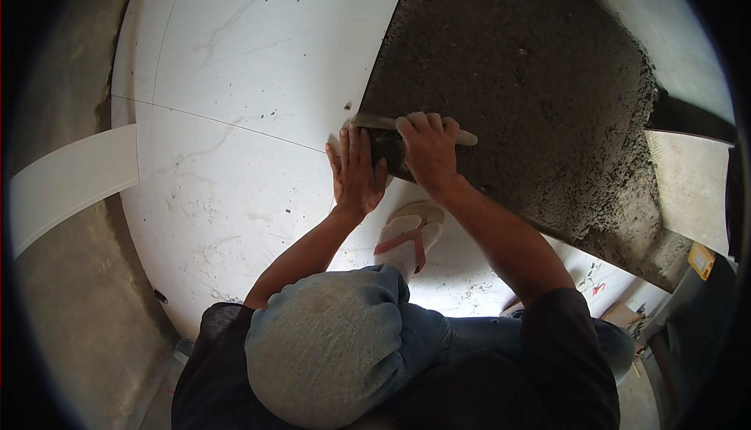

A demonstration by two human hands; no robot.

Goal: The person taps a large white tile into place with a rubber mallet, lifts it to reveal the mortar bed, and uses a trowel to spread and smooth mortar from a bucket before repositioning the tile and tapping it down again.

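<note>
My left hand (356, 172) lies flat with fingers apart on the white marbled floor tiles (235, 46), at their edge beside the dark mortar bed (516, 62). My right hand (429, 156) grips a long, narrow trowel-like tool (465, 136) with a pale handle end, lying across the mortar's lower corner. The tool's far end reaches the tile edge by my left fingertips. My foot in a red-strapped sandal (399, 238) rests on the tile just below both hands.
A concrete wall (62, 313) runs along the left, with a pale tile strip (74, 172) against it. Another wall (688, 46) borders the mortar at the right, where a pale board (688, 187) stands near a small yellow object (700, 262). My bent knee (325, 344) is in the foreground.
</note>
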